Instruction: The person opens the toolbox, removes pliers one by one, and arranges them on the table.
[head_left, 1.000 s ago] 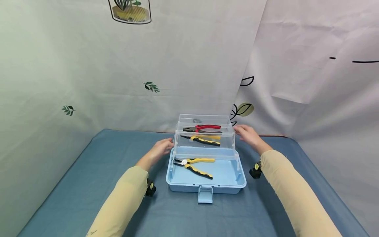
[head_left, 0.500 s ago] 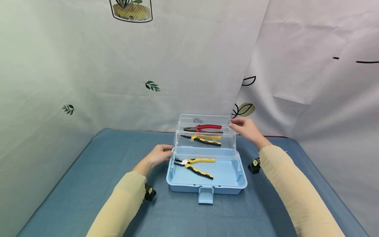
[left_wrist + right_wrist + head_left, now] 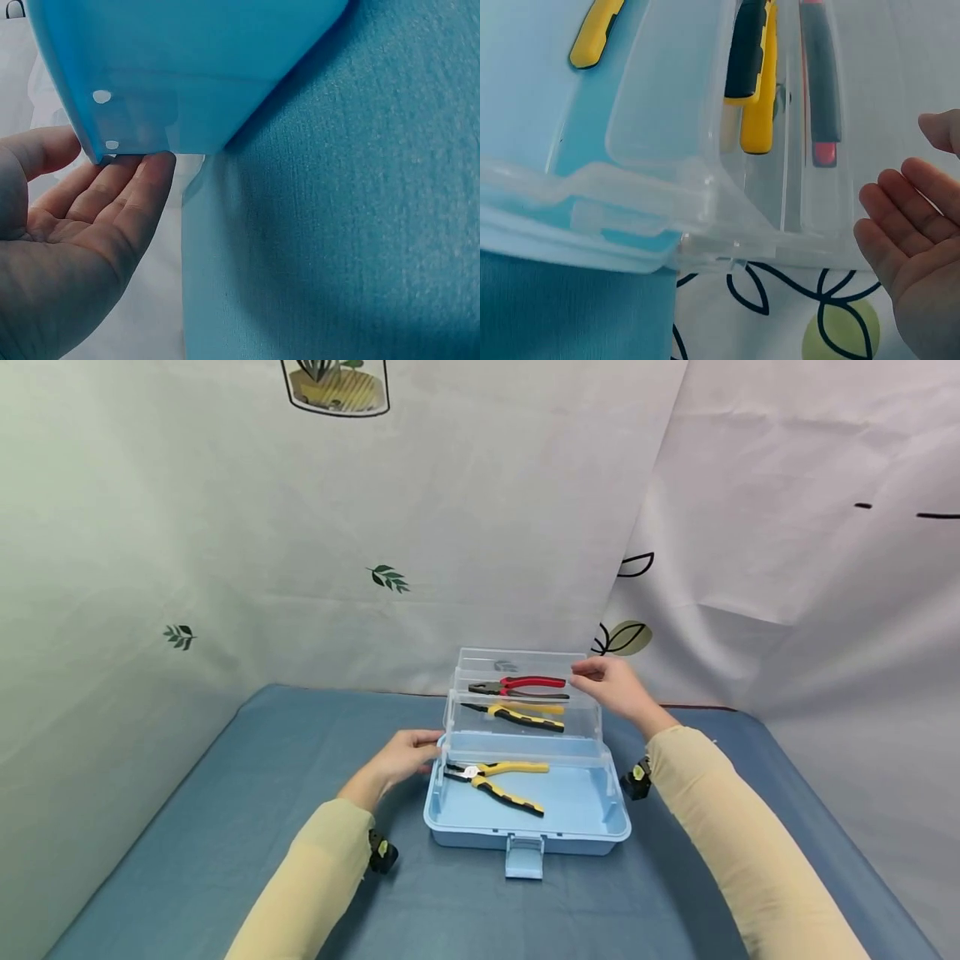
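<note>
A light blue toolbox (image 3: 525,842) stands with its clear trays (image 3: 525,747) raised. My left hand (image 3: 396,760) grips its back left corner; in the left wrist view the fingers lie against the back wall and the thumb at the rim. My right hand (image 3: 611,685) hovers by the right end of the upper tray, near the red-handled pliers (image 3: 534,682). In the right wrist view its fingers are loosely extended and hold nothing. Needle-nose pliers with yellow-black handles (image 3: 525,719) lie in the lower tray. Another yellow-black pair of pliers (image 3: 502,791) lies spread in the base.
The blue cloth-covered table (image 3: 300,768) extends around the toolbox. A pale printed curtain (image 3: 300,527) hangs close behind it. The front latch (image 3: 524,857) hangs down.
My right hand has moved left and inward, from the tray's right side to over its end. The left hand has gone slightly down and now grips the back corner. The pliers stay put.
</note>
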`<act>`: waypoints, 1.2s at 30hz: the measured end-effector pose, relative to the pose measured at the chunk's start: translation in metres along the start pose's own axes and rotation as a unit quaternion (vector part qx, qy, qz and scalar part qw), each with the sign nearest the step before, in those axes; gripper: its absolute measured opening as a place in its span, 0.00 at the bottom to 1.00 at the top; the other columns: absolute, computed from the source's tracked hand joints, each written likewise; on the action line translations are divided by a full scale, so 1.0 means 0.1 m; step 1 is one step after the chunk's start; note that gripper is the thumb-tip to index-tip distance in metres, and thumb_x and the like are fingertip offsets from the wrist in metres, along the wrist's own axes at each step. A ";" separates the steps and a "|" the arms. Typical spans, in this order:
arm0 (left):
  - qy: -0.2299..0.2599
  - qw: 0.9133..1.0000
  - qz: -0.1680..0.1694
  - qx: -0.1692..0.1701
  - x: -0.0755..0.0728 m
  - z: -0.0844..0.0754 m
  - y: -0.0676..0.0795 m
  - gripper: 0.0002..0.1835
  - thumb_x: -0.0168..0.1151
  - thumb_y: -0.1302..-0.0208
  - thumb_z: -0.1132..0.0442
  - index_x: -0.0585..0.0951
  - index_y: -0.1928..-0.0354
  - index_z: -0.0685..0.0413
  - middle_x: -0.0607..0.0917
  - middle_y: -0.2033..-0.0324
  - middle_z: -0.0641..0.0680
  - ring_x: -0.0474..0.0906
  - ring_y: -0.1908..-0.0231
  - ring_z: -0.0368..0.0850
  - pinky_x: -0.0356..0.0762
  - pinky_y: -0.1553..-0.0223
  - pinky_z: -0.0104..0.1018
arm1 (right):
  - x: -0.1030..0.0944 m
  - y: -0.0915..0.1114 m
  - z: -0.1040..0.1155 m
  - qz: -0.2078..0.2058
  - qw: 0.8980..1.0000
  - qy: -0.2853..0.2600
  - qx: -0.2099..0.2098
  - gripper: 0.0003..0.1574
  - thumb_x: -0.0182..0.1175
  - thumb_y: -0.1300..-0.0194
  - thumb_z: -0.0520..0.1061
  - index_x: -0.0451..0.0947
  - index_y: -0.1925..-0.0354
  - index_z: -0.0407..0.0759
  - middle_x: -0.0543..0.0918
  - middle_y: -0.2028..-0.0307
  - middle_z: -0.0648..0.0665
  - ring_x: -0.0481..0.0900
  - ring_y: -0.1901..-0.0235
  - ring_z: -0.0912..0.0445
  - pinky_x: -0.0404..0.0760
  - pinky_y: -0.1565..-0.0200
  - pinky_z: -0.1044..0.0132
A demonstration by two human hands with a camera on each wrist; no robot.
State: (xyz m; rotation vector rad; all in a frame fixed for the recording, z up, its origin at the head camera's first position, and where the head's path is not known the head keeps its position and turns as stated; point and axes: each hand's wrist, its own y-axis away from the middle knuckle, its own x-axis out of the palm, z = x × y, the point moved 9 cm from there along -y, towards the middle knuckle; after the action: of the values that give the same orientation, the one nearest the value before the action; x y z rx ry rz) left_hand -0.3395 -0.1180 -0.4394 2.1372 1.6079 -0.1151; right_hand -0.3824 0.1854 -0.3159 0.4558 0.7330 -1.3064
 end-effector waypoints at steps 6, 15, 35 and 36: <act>0.011 1.000 -0.006 -0.003 0.03 0.00 0.02 0.23 0.52 0.31 0.63 0.69 0.35 0.57 0.73 0.38 0.61 0.72 0.41 0.54 0.77 0.46 0.47 | 0.07 -0.03 0.04 0.006 1.000 0.000 0.005 0.24 0.57 0.33 0.51 0.75 0.45 0.38 0.80 0.48 0.37 0.78 0.50 0.46 0.78 0.48 0.50; 0.008 1.000 -0.022 0.004 0.04 0.06 0.00 0.23 0.51 0.31 0.63 0.70 0.35 0.56 0.72 0.38 0.61 0.72 0.40 0.54 0.77 0.46 0.49 | 0.13 0.03 -0.03 0.001 1.000 -0.005 0.006 0.23 0.56 0.32 0.50 0.75 0.45 0.37 0.80 0.48 0.36 0.78 0.50 0.45 0.79 0.49 0.50; 0.015 1.000 -0.024 0.010 0.02 0.00 0.04 0.23 0.50 0.31 0.65 0.69 0.35 0.57 0.72 0.38 0.62 0.71 0.40 0.56 0.76 0.45 0.51 | 0.29 -0.06 0.09 0.068 0.990 0.123 0.033 0.24 0.47 0.28 0.46 0.72 0.43 0.31 0.78 0.47 0.31 0.77 0.49 0.42 0.78 0.48 0.48; 0.015 1.000 -0.021 0.011 0.04 0.01 0.04 0.23 0.49 0.30 0.65 0.68 0.34 0.57 0.72 0.37 0.62 0.71 0.40 0.56 0.75 0.45 0.51 | 0.28 -0.04 0.07 0.065 0.990 0.122 0.038 0.24 0.47 0.28 0.46 0.72 0.43 0.31 0.78 0.47 0.32 0.77 0.49 0.42 0.78 0.48 0.49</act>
State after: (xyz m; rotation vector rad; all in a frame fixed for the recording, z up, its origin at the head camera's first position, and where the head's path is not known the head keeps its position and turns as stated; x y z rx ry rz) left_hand -0.3344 -0.1159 -0.4400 2.1314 1.6759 -0.1140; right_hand -0.3827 0.1602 -0.3308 0.7234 0.8444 -1.1715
